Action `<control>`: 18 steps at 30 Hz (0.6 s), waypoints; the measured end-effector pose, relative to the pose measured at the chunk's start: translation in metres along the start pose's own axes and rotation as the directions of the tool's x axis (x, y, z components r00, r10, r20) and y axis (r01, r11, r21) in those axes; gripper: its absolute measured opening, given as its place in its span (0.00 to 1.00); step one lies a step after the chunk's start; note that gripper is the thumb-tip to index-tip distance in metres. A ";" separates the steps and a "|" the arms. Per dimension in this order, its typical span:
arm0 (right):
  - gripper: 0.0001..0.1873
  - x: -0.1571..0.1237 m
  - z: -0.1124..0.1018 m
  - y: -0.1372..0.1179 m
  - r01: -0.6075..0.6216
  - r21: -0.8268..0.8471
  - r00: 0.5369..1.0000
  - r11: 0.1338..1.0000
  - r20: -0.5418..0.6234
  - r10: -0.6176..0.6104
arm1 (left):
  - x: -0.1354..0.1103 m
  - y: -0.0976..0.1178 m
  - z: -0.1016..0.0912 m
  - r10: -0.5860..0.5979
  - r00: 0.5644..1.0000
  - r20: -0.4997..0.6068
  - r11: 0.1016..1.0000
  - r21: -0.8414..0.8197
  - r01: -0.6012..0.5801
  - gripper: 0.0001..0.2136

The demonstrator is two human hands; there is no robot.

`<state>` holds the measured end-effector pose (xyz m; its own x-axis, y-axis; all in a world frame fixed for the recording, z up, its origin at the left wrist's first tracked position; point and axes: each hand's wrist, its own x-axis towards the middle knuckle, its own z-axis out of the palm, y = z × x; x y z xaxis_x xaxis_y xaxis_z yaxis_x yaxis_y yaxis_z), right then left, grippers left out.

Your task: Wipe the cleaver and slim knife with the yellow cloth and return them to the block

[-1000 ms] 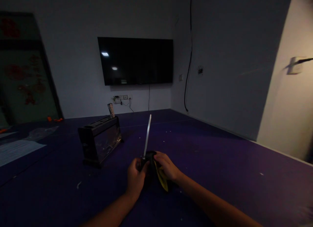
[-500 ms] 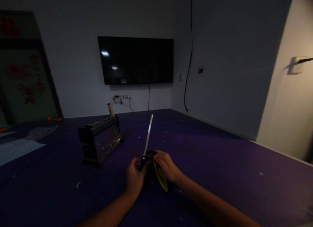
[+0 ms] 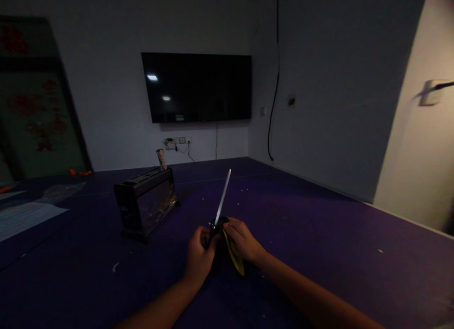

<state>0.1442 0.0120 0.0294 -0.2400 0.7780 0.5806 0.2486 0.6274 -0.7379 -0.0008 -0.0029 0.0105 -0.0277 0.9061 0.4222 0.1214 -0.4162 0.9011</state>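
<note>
My left hand is closed round the black handle of a long, narrow, bright metal blade. The blade points up and away, leaning right; whether it is a knife or another tool I cannot tell. Close beside it, my right hand pinches a cloth, yellow on the side that shows, which hangs below the fingers. Dark material at the fingertips meets the handle, partly hidden by both hands. To the left stands a dark knife block with clear sides, a patterned handle rising from its far end.
The purple surface carries small white scraps. Printed paper and crumpled clear plastic lie at far left, near orange bits. Beyond are a wall-mounted television and a hanging black cable.
The blade has swung a little to the right and leans more. My left hand has shifted slightly right with it, closer to my right hand, which keeps the cloth in nearly the same place.
</note>
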 end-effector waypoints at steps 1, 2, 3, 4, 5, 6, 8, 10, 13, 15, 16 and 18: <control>0.20 0.001 0.000 0.003 -0.010 0.028 1.000 1.000 -0.018 0.011 | 0.001 -0.001 0.000 0.000 1.000 -0.009 1.000 -0.005 0.000 0.15; 0.20 0.001 0.000 0.006 -0.019 0.056 0.999 0.998 -0.029 0.021 | 0.002 -0.003 0.001 -0.004 1.000 -0.019 1.000 -0.015 0.004 0.15; 0.20 0.001 0.000 0.009 -0.027 0.085 0.999 0.996 -0.032 0.030 | 0.003 -0.005 0.001 -0.011 0.999 -0.032 1.000 -0.027 0.010 0.16; 0.19 0.002 0.000 0.012 -0.036 0.114 0.999 0.993 -0.031 0.039 | 0.004 -0.006 0.001 -0.018 0.999 -0.040 0.999 -0.039 0.016 0.17; 0.19 0.002 0.000 0.014 -0.043 0.145 0.998 0.989 -0.034 0.048 | 0.005 -0.008 0.002 -0.024 0.999 -0.044 0.999 -0.050 0.021 0.18; 0.19 0.002 0.000 0.016 -0.048 0.172 0.998 0.984 -0.040 0.056 | 0.006 -0.009 0.002 -0.029 0.998 -0.047 0.998 -0.059 0.026 0.18; 0.19 0.002 0.001 0.018 -0.049 0.213 0.996 0.976 -0.059 0.063 | 0.007 -0.011 0.004 -0.048 0.998 -0.043 0.995 -0.090 0.044 0.18; 0.19 0.001 0.001 0.018 -0.048 0.235 0.996 0.971 -0.058 0.064 | 0.006 -0.012 0.006 -0.083 0.997 -0.007 0.986 -0.145 0.081 0.18; 0.19 0.001 0.003 0.015 -0.059 0.262 0.996 0.963 -0.046 0.073 | 0.005 -0.011 0.008 -0.144 0.985 0.092 0.968 -0.194 0.160 0.18; 0.19 0.000 0.004 0.012 -0.081 0.282 0.995 0.956 -0.024 0.092 | 0.003 -0.010 0.009 -0.178 0.973 0.146 0.962 -0.182 0.203 0.18; 0.19 0.000 0.004 0.011 -0.092 0.285 0.995 0.954 -0.005 0.097 | 0.003 -0.009 0.009 -0.190 0.969 0.158 0.961 -0.174 0.217 0.18; 0.20 0.000 0.004 0.009 -0.076 0.236 0.997 0.969 0.015 0.074 | 0.002 -0.006 0.008 -0.203 0.967 0.153 0.962 -0.155 0.226 0.19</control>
<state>0.1423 0.0176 0.0212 -0.2353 0.8219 0.5188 0.0379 0.5412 -0.8401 0.0060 0.0019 0.0046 0.1006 0.9725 0.2103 -0.0433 -0.2069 0.9774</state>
